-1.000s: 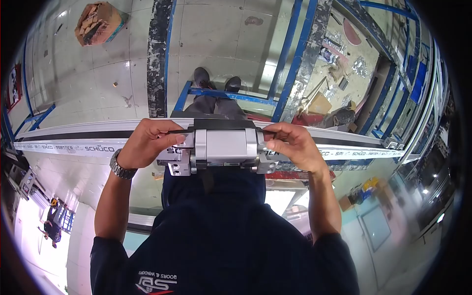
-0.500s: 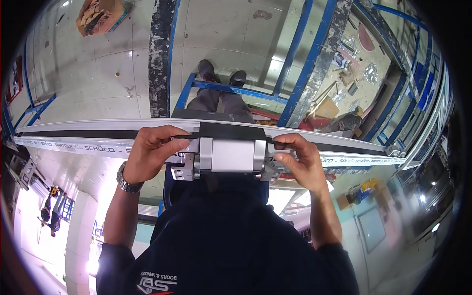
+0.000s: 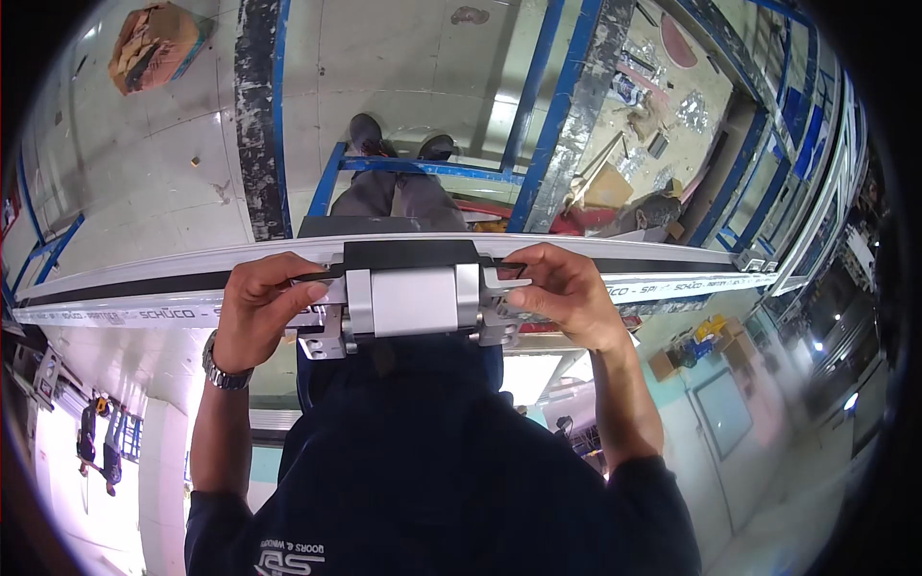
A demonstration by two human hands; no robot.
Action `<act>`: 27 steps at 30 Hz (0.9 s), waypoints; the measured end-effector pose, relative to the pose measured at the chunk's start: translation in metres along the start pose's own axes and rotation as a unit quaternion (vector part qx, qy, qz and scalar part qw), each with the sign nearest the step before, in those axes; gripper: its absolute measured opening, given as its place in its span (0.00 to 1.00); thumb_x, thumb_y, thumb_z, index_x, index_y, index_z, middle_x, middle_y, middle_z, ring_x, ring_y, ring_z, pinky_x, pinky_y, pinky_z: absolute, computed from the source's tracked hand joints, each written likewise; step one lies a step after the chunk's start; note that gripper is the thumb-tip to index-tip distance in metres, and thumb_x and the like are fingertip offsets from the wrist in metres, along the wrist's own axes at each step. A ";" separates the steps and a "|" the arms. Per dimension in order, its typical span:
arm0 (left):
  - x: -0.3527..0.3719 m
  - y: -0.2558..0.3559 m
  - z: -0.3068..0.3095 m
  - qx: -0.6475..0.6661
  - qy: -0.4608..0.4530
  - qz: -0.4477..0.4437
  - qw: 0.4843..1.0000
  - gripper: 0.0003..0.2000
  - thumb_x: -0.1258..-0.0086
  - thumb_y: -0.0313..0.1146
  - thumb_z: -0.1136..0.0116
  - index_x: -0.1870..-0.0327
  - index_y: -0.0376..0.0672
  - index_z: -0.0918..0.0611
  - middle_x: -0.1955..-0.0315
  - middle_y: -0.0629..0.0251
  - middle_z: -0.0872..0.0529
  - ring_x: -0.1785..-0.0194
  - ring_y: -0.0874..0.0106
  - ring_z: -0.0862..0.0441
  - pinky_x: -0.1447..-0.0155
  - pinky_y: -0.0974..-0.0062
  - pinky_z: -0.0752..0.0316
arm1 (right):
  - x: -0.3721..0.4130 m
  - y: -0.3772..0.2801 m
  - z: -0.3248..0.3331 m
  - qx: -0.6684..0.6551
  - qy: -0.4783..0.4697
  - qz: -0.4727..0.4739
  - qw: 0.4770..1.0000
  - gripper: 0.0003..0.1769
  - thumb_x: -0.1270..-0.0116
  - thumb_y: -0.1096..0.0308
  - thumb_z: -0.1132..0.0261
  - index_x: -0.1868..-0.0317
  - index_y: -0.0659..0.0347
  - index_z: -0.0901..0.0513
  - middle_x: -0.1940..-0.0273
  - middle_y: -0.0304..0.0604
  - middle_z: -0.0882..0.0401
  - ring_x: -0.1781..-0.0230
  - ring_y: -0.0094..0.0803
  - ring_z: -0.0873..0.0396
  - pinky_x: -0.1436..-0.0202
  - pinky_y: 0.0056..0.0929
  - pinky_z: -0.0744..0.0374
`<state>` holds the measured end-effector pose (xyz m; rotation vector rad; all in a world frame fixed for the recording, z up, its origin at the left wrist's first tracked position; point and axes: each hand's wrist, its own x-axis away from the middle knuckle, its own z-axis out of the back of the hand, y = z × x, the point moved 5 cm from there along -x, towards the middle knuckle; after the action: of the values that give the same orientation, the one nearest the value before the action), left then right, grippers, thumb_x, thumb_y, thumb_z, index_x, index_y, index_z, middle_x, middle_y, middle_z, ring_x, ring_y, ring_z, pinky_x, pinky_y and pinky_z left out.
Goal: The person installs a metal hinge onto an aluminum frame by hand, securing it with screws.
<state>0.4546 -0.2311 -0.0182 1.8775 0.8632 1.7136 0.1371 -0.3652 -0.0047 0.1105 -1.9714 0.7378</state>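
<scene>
A silver and black door hinge (image 3: 415,300) lies across a long aluminium profile (image 3: 125,273) right in front of my body. My left hand (image 3: 266,309), with a metal watch at the wrist, pinches the hinge's left end, thumb on the metal and fingers at a thin black piece. At the other end my right hand (image 3: 565,300) is closed in a pinch too, its thumb against the silver bracket (image 3: 501,284) and its index finger by a thin black strip. Below the hinge body, a metal bracket with holes (image 3: 322,338) shows on the left.
Printed protective film (image 3: 178,315) covers the profile's near face. Beyond it stand blue metal frames (image 3: 437,169) and worn black-topped beams (image 3: 259,120). A torn cardboard box (image 3: 156,48) sits on the tiled floor. Scraps litter a board at upper right (image 3: 658,115). Two people (image 3: 101,442) appear far off at left.
The whole view has shifted, so hinge, hands and floor lie farther left in the picture. Both hands keep their places at the hinge's ends, with slight finger movement on the right.
</scene>
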 end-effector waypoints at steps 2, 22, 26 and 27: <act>-0.001 0.001 -0.001 0.011 -0.001 -0.006 1.000 0.08 0.30 0.26 0.30 0.54 0.32 0.11 0.65 0.64 0.10 0.63 0.79 0.16 0.58 0.79 0.22 | 0.001 -0.001 0.000 -0.018 0.010 -0.013 1.000 0.19 0.27 0.77 0.30 0.39 0.71 0.22 0.48 0.45 0.12 0.50 0.22 0.15 0.48 0.22 0.17; -0.019 0.023 0.001 -0.039 -0.005 0.075 0.996 0.10 0.23 0.33 0.36 0.56 0.33 0.16 0.66 0.63 0.12 0.63 0.82 0.19 0.60 0.80 0.25 | -0.003 0.006 0.000 0.047 0.113 0.009 0.992 0.11 0.27 0.73 0.29 0.50 0.68 0.20 0.56 0.39 0.14 0.57 0.20 0.19 0.51 0.22 0.20; -0.028 0.011 -0.002 0.061 -0.043 0.053 0.996 0.07 0.20 0.33 0.40 0.55 0.38 0.21 0.47 0.57 0.14 0.54 0.82 0.19 0.52 0.77 0.23 | -0.005 -0.001 -0.002 0.041 0.122 -0.006 0.992 0.12 0.27 0.73 0.28 0.48 0.67 0.19 0.55 0.39 0.14 0.57 0.20 0.19 0.50 0.22 0.20; -0.030 0.009 -0.003 0.056 -0.069 0.048 0.995 0.06 0.20 0.32 0.41 0.54 0.39 0.22 0.47 0.57 0.14 0.52 0.82 0.20 0.49 0.77 0.23 | -0.005 -0.003 -0.003 0.042 0.126 -0.009 0.991 0.12 0.28 0.73 0.28 0.48 0.67 0.19 0.55 0.39 0.14 0.57 0.20 0.19 0.50 0.22 0.20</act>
<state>0.4524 -0.2586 -0.0325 2.1152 0.8428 1.5972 0.1435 -0.3672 -0.0063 0.0808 -1.6980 0.7830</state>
